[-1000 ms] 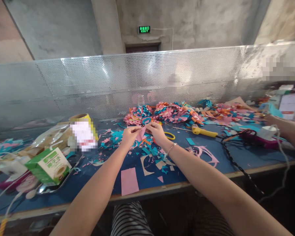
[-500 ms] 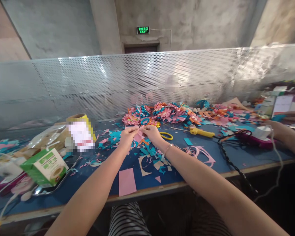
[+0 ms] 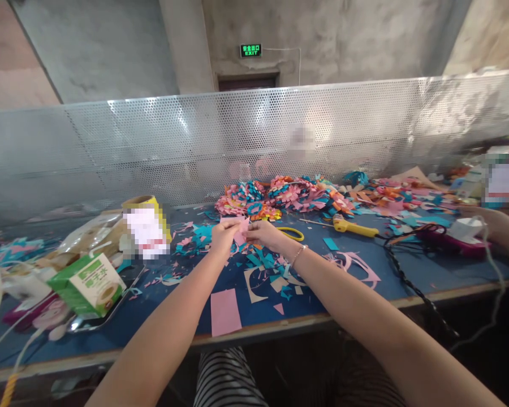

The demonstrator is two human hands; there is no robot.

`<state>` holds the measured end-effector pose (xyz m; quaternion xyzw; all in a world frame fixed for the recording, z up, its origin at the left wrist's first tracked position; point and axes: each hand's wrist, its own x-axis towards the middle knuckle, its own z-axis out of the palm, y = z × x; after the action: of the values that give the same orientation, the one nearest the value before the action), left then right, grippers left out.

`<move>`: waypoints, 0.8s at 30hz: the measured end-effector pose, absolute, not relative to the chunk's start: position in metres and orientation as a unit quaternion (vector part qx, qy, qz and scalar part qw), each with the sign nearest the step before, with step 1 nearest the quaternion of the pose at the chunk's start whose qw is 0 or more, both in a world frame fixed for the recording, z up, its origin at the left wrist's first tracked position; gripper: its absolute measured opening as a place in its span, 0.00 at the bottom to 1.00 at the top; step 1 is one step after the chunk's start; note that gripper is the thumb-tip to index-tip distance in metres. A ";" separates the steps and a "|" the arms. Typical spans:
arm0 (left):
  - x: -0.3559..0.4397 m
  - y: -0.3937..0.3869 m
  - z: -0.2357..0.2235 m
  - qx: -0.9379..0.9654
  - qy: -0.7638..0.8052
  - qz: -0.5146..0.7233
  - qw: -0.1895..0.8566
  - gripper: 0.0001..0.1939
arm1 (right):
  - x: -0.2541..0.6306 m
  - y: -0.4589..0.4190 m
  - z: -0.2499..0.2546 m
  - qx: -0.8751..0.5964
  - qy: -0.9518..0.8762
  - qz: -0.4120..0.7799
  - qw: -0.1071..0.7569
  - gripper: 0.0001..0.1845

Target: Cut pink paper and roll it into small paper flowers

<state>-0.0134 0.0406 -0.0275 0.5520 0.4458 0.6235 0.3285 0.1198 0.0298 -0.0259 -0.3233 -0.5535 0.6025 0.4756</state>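
Note:
Both hands are over the middle of the table at a small piece of pink paper [image 3: 240, 232]. My left hand [image 3: 224, 236] pinches its left side between thumb and fingers. At the paper's right edge, my right hand [image 3: 266, 234] is closed, fingertips pressed on it; their exact grip is partly hidden. Just beyond lies a heap of pink, blue and orange paper flowers [image 3: 292, 195]. A yellow-handled tool [image 3: 294, 232] lies behind my right wrist. Nearer me, a flat pink paper sheet [image 3: 225, 312] rests by the table's front edge, beside a cut-out paper scrap [image 3: 254, 285].
A yellow glue gun [image 3: 356, 228] with a black cord lies to the right. On the left stand a green carton [image 3: 89, 285] on a metal tray and a yellow roll [image 3: 148, 226]. A perforated metal screen [image 3: 173, 147] closes the back. Another person's arm [image 3: 503, 229] reaches in at right.
My right hand has slid slightly down the pink paper's right edge, so more of the paper shows. The whole view has shifted a little, moving everything slightly rightward.

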 end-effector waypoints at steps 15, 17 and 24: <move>-0.025 0.045 -0.019 0.595 0.437 0.599 0.309 0.10 | 0.147 0.029 -0.024 -0.319 -0.661 0.558 0.387 0.12; -0.018 0.038 -0.018 0.649 0.407 0.573 0.291 0.11 | 0.146 0.035 -0.026 -0.326 -0.644 0.530 0.445 0.13; -0.012 0.030 -0.012 0.709 0.398 0.527 0.245 0.09 | 0.137 0.033 -0.025 -0.362 -0.746 0.321 0.457 0.07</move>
<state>-0.0117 0.0295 -0.0125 0.7093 0.3984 0.5273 0.2453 0.1374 0.0327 -0.0252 -0.3624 -0.7463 0.3205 0.4572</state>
